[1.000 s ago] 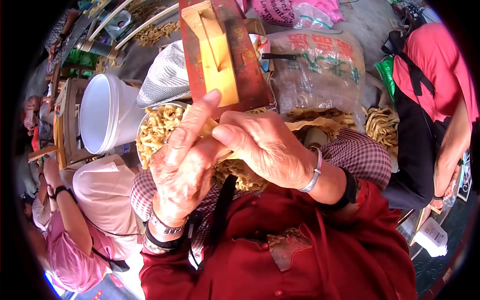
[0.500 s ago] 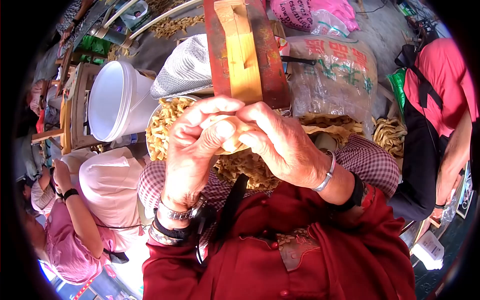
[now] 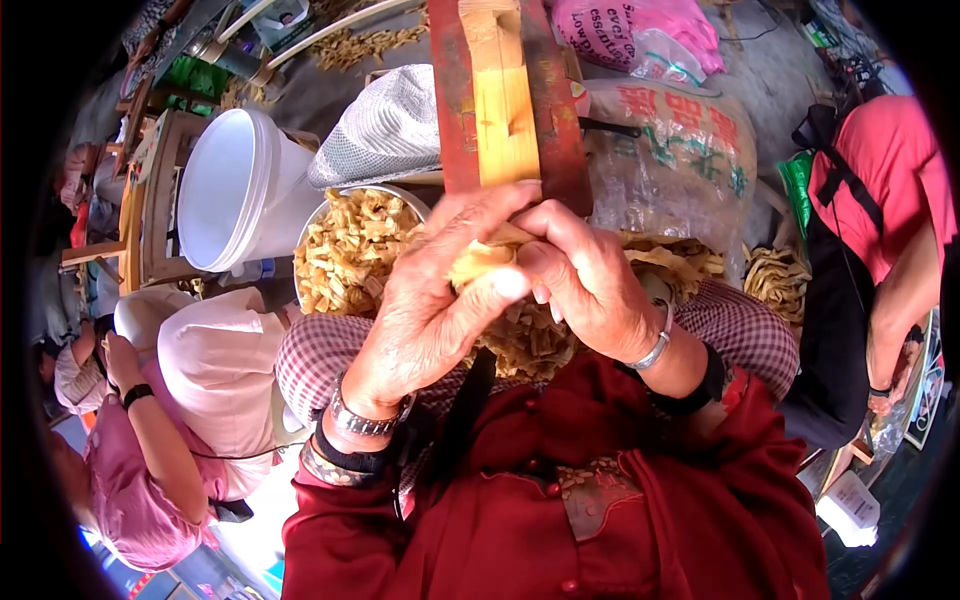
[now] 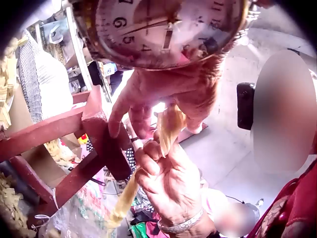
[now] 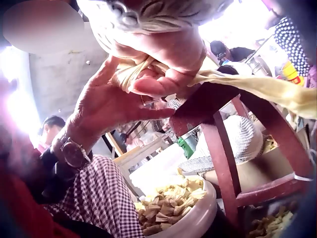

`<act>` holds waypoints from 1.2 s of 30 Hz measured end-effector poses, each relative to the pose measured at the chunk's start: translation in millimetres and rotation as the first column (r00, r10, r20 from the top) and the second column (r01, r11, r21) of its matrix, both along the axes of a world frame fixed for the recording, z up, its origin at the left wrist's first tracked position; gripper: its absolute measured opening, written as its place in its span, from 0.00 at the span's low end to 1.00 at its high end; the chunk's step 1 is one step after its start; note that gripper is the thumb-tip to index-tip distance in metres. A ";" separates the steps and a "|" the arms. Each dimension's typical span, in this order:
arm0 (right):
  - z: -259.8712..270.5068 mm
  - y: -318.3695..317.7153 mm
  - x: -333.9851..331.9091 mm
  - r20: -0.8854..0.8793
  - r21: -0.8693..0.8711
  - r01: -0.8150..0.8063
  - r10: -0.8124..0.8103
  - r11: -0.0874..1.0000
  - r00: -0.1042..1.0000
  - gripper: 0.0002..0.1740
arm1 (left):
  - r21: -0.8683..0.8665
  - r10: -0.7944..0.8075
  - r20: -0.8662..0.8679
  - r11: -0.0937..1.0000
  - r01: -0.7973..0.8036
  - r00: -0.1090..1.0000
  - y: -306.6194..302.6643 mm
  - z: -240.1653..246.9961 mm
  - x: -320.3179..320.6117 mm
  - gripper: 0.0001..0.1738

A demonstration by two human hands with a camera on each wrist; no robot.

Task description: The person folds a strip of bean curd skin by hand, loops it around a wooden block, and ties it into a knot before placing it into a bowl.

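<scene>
Taking the head view as a clock face, we see a seated person in a pink top [image 3: 150, 470] at eight o'clock. Near ten stands a white bucket [image 3: 222, 190], and just beside it, nearer the middle, a white tub [image 3: 418, 207] filled with folded yellow pieces [image 3: 350, 250]. Close to the middle we find the left hand [image 3: 425, 305], partly closed, its thumb and fingers pinching a yellow strip [image 3: 484, 262], gathered between our two hands. At twelve lies a red bench [image 3: 455, 130] with a pale wooden block [image 3: 505, 110] on it. Right of the strip, the right hand [image 3: 600, 285] is curled round it, fingertips close to the left thumb; in the right wrist view we see a long end coming out of that grip. Between one and two rests a clear plastic sack [image 3: 670, 150], and near three sits a person in a coral top [image 3: 885, 150].
</scene>
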State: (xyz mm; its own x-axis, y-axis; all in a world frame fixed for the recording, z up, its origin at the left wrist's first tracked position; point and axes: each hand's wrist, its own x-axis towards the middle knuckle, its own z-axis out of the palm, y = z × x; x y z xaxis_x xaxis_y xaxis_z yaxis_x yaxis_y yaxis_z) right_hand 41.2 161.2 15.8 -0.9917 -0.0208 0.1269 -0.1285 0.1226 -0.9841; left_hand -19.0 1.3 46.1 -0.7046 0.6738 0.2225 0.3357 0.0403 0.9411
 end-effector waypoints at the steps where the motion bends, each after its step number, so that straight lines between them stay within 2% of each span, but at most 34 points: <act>1: -0.3 -1.6 -0.3 0.010 -0.019 0.014 -0.014 1.000 1.000 0.09 | -0.035 -0.012 0.166 0.999 0.018 0.986 -1.8 2.4 1.4 0.21; 2: -0.7 -3.1 -0.7 0.020 -0.037 0.029 -0.028 0.999 0.999 0.11 | -0.070 -0.004 0.326 0.997 0.029 0.945 -3.5 4.8 2.7 0.22; 4: -0.9 -6.0 -1.9 0.056 -0.086 0.056 -0.051 0.995 0.997 0.14 | -0.079 0.066 0.442 0.996 -0.034 0.895 -1.1 3.0 4.5 0.21; 7: -5.1 -4.7 -0.3 0.098 -0.093 0.071 -0.061 0.993 0.993 0.19 | -0.028 0.024 0.534 1.000 -0.011 0.845 -5.6 -11.0 1.1 0.24; 11: 2.7 4.3 1.4 0.150 0.030 0.069 -0.072 0.997 0.986 0.20 | 0.034 -0.057 0.610 0.998 0.045 0.790 -10.0 -12.1 1.4 0.26; 13: -5.6 4.1 3.1 0.053 -0.011 0.068 -0.067 0.998 0.996 0.20 | 0.040 -0.085 0.651 0.996 0.078 0.754 -11.5 -15.9 4.1 0.27; 16: -6.0 10.9 7.0 0.050 0.024 0.002 -0.003 1.000 0.999 0.23 | 0.122 -0.172 0.777 0.985 0.123 0.605 -7.1 -5.2 6.3 0.28; 17: -8.5 15.1 8.1 0.060 0.005 -0.003 0.003 1.000 0.998 0.25 | 0.142 -0.173 0.816 0.985 0.099 0.552 -6.0 -3.4 8.2 0.32; 19: -11.0 23.5 11.8 0.139 -0.064 -0.014 0.023 0.998 0.990 0.30 | 0.221 -0.249 0.825 0.968 0.114 0.507 -2.9 -8.1 9.5 0.32; 20: -5.1 29.4 14.3 0.302 -0.150 -0.056 0.099 0.987 0.948 0.32 | 0.262 -0.287 0.827 0.957 0.121 0.483 -1.2 -10.8 10.0 0.32; 22: -17.2 21.5 10.9 0.132 -0.062 0.036 -0.028 0.997 0.991 0.37 | 0.296 -0.329 0.849 0.944 0.145 0.412 0.4 -14.7 10.2 0.34; 24: -20.4 18.5 8.6 0.014 -0.022 0.059 -0.059 0.998 0.998 0.38 | 0.317 -0.353 0.877 0.935 0.162 0.325 0.1 -18.2 8.1 0.35; 25: -15.1 21.0 12.6 0.102 -0.075 -0.007 0.015 0.997 0.995 0.33 | 0.334 -0.368 0.877 0.929 0.160 0.309 -1.5 -23.0 7.0 0.34; 28: -20.4 34.4 14.7 0.204 -0.031 0.187 -0.177 0.982 0.963 0.28 | 0.443 -0.399 0.852 0.894 -0.062 0.340 -8.3 -22.6 -1.1 0.32; 29: -18.6 41.7 13.9 0.185 -0.060 0.206 -0.192 0.977 0.964 0.25 | 0.457 -0.390 0.853 0.879 -0.134 0.347 -11.1 -19.7 -3.9 0.31; 30: -16.8 48.9 13.3 0.165 -0.088 0.224 -0.207 0.971 0.964 0.22 | 0.470 -0.406 0.845 0.874 -0.122 0.347 -12.1 -20.2 -5.9 0.31; 32: -14.7 43.2 11.5 0.245 -0.030 0.183 -0.170 0.983 0.954 0.18 | 0.492 -0.433 0.831 0.865 -0.100 0.349 -14.5 -21.6 -10.0 0.31; 34: -21.8 37.8 7.9 0.070 0.166 0.041 -0.053 0.985 0.996 0.14 | 0.394 -0.302 0.842 0.910 -0.129 0.446 -13.5 -16.9 -10.5 0.34; 35: -17.8 36.9 8.8 0.106 0.190 -0.002 -0.019 0.982 0.994 0.13 | 0.369 -0.269 0.828 0.922 -0.115 0.493 -13.7 -16.0 -10.9 0.34; 36: -18.2 36.0 9.6 0.161 0.142 -0.027 0.004 0.989 0.987 0.12 | 0.343 -0.237 0.808 0.933 -0.104 0.539 -13.5 -15.3 -11.0 0.35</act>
State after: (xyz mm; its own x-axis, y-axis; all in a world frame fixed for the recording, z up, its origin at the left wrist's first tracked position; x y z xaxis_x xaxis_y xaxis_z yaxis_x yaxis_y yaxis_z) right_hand 50.9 197.2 -2.4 -0.9983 -0.0427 -0.0387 0.0261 0.2635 -0.9643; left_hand -29.9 -12.2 30.8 -0.6361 0.7360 -0.2317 -0.6099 -0.2956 0.7353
